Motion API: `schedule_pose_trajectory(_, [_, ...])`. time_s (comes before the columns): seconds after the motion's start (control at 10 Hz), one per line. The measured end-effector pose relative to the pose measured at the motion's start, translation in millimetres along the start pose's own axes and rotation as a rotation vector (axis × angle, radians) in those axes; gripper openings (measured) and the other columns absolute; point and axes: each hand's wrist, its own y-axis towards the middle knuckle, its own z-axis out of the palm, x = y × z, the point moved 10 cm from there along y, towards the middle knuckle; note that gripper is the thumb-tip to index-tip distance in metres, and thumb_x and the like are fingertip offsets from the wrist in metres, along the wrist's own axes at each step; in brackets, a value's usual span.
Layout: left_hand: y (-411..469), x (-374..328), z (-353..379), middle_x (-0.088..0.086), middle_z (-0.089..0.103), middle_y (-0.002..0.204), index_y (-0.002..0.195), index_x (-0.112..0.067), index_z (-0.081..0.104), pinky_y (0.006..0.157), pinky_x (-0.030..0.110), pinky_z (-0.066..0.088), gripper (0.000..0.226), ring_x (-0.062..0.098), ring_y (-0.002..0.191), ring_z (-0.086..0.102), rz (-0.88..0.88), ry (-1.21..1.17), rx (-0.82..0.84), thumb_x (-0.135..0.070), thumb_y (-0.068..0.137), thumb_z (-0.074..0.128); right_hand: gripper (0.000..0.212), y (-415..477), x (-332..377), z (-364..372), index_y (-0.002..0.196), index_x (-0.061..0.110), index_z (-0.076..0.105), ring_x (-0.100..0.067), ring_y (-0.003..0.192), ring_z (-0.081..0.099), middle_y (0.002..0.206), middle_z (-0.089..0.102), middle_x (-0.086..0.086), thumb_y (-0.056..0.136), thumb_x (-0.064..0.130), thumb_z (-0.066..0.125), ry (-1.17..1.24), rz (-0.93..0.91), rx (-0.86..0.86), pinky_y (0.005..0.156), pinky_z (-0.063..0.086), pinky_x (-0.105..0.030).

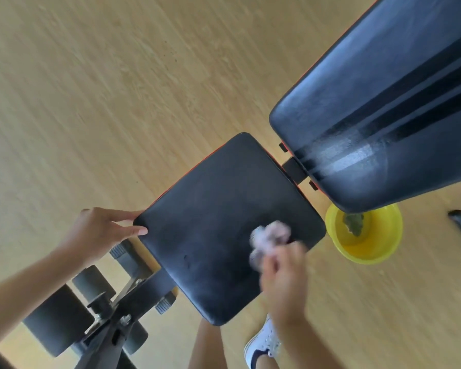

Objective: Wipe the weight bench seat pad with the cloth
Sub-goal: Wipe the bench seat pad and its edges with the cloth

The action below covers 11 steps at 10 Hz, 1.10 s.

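The right hand (282,275), lower right of centre, is closed around a bunched pale cloth (270,235) and presses it onto the seat pad (210,222) near the pad's right corner. Hand and cloth are smeared by motion blur, so the exact finger grip cannot be made out. The left hand (104,230), at centre left, lies open with fingers extended, fingertips touching the pad's left corner, apparently steadying it; it holds nothing.

The step in hand looks like the wiping itself, in mid-stroke. The pad's centre and left side look dull and streaked, so the next move probably calls for dragging the cloth across toward the left hand, keeping it flat on the surface.

Beyond the pad, the back pad (383,102) fills the upper right and is cut off by the frame edge. A yellow bowl (367,251) sits on the floor (117,89) just right of the seat, partly hidden under the back pad; its greenish contents cannot be identified. Foam rollers (56,318) and the frame (117,315) sit lower left. A shoe (261,342) shows at the bottom.
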Motion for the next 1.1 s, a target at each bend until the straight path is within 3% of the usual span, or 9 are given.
schedule_pose_trajectory(0.2, [0.2, -3.1, -0.1, -0.013, 0.076, 0.06, 0.068, -0.07, 0.069, 0.04, 0.017, 0.035, 0.033, 0.009, 0.039, 0.038, -0.016, -0.046, 0.044, -0.044, 0.067, 0.089, 0.016, -1.7, 116.4, 32.9, 0.069, 0.009, 0.061, -0.023, 0.061, 0.05, 0.083, 0.063, -0.008, 0.075, -0.006, 0.061, -0.159, -0.509, 0.081, 0.052, 0.041, -0.031])
schedule_pose_trajectory(0.3, [0.4, -4.8, 0.7, -0.026, 0.071, 0.054, 0.066, -0.065, 0.07, 0.039, 0.016, 0.035, 0.033, 0.007, 0.037, 0.039, 0.002, -0.038, 0.041, -0.04, 0.068, 0.09, 0.011, 58.9, 128.7, -18.8, 0.072, 0.006, 0.065, -0.023, 0.067, 0.056, 0.078, 0.062, -0.009, 0.072, -0.003, 0.07, -0.103, -0.391, -0.148, 0.057, 0.049, -0.03])
schedule_pose_trajectory(0.4, [1.0, 5.6, 5.2, -0.02, 0.06, 0.04, 0.07, -0.065, 0.073, 0.036, 0.019, 0.026, 0.03, 0.011, 0.04, 0.026, -0.03, -0.104, 0.011, -0.04, 0.067, 0.09, 0.014, 64.5, 121.1, -17.5, 0.069, 0.008, 0.061, -0.022, 0.068, 0.05, 0.075, 0.053, -0.007, 0.077, -0.003, 0.058, -0.074, -0.353, -0.145, 0.062, 0.043, -0.027])
schedule_pose_trajectory(0.5, [4.3, 15.8, 12.4, -0.02, 0.073, 0.056, 0.067, -0.069, 0.069, 0.045, 0.021, 0.038, 0.032, 0.012, 0.046, 0.04, -0.051, -0.146, 0.006, -0.043, 0.065, 0.088, 0.028, 4.4, 80.8, 0.9, 0.077, 0.015, 0.059, -0.019, 0.07, 0.046, 0.08, 0.048, -0.002, 0.095, 0.005, 0.041, -0.195, -0.534, -0.077, 0.061, 0.045, -0.03])
schedule_pose_trajectory(0.6, [3.6, 20.1, 14.0, -0.019, 0.078, 0.069, 0.083, -0.06, 0.077, 0.061, 0.033, 0.055, 0.025, 0.016, 0.056, 0.061, -0.083, -0.202, -0.015, -0.045, 0.064, 0.085, 0.028, -12.7, 70.7, 0.0, 0.069, 0.017, 0.051, -0.021, 0.065, 0.039, 0.068, 0.047, -0.002, 0.087, -0.002, 0.04, -0.343, -0.685, 0.007, 0.053, 0.037, -0.032])
schedule_pose_trajectory(0.7, [3.2, 18.8, 16.5, -0.025, 0.078, 0.076, 0.09, -0.058, 0.077, 0.067, 0.023, 0.055, 0.029, 0.006, 0.073, 0.073, -0.084, -0.23, 0.046, -0.041, 0.068, 0.085, 0.028, 49.1, 103.7, -25.7, 0.062, 0.01, 0.054, -0.024, 0.061, 0.043, 0.065, 0.046, -0.007, 0.08, -0.01, 0.045, -0.274, -0.539, -0.114, 0.052, 0.037, -0.034])
schedule_pose_trajectory(0.8, [3.5, 22.6, 25.1, 0.006, 0.081, 0.104, 0.105, -0.036, 0.079, 0.087, 0.032, 0.058, 0.042, 0.023, 0.101, 0.075, -0.116, -0.485, 0.164, -0.005, 0.078, 0.085, 0.015, 117.0, 137.4, -27.8, 0.07, 0.001, 0.06, -0.028, 0.068, 0.048, 0.075, 0.05, -0.012, 0.075, -0.01, 0.068, -0.098, -0.242, -0.17, 0.053, 0.033, -0.034])
schedule_pose_trajectory(1.0, [-2.6, 35.0, 37.9, 0.01, 0.078, 0.112, 0.132, -0.017, 0.063, 0.081, 0.037, 0.063, 0.069, 0.022, 0.097, 0.077, -0.156, -0.677, 0.279, 0.005, 0.072, 0.087, 0.021, 180.0, 197.7, 1.0, 0.075, 0.012, 0.047, -0.024, 0.071, 0.043, 0.087, 0.043, -0.003, 0.094, 0.01, 0.056, -0.247, -0.485, 0.316, 0.052, 0.028, -0.029])
schedule_pose_trajectory(1.1, [3.5, 41.3, 40.9, 0.008, 0.075, 0.114, 0.128, -0.018, 0.067, 0.077, 0.033, 0.063, 0.067, 0.021, 0.089, 0.079, -0.168, -0.653, 0.239, -0.011, 0.066, 0.094, 0.04, 224.2, 147.2, -59.0, 0.06, 0.015, 0.046, -0.023, 0.065, 0.042, 0.079, 0.041, -0.004, 0.093, 0.02, 0.068, -0.381, -0.302, 0.416, 0.055, 0.026, -0.028])
